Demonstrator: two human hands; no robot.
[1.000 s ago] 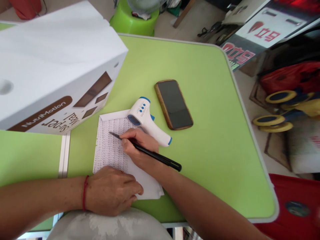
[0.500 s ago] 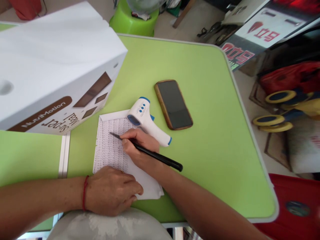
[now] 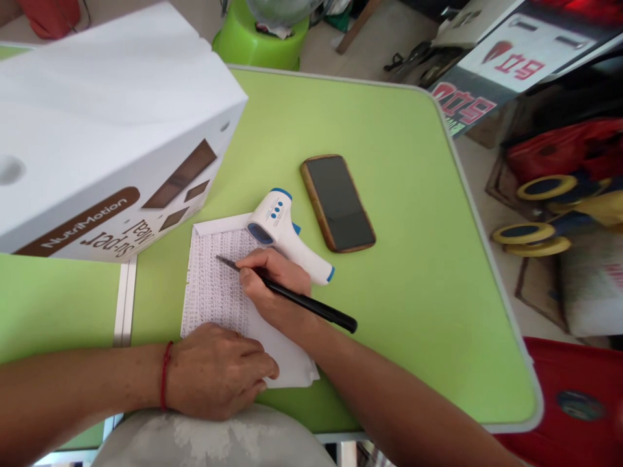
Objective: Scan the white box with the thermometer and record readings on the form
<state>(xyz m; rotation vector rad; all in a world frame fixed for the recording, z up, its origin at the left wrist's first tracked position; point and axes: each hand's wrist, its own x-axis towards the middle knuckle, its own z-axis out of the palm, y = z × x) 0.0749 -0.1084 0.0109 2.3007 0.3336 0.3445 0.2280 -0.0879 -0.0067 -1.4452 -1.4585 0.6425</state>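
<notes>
A slim black pen point(image 3: 311, 303) is pinched in my right hand point(image 3: 275, 279), its tip against a sheet of paper point(image 3: 214, 285) covered in rows of small handwritten characters. My left hand point(image 3: 219, 370), with a red cord at the wrist, lies palm down across the paper's lower edge, fingers loosely bent and holding nothing. Just beyond my right hand, a white and blue infrared thermometer point(image 3: 292, 240) lies on the paper's top right corner. To the right of it sits a smartphone point(image 3: 339, 202) with a dark screen and a brown case.
A large white box point(image 3: 111, 97) printed with brown lettering stands on the left of the green table point(image 3: 413, 279). Past the far edge is a green stool point(image 3: 263, 42). On the right are a red plastic surface point(image 3: 569, 389) and yellow and blue wheels point(image 3: 545, 188).
My right hand and the pen have shifted slightly to the right along the written rows. My left hand, the thermometer and the smartphone stay where they were.
</notes>
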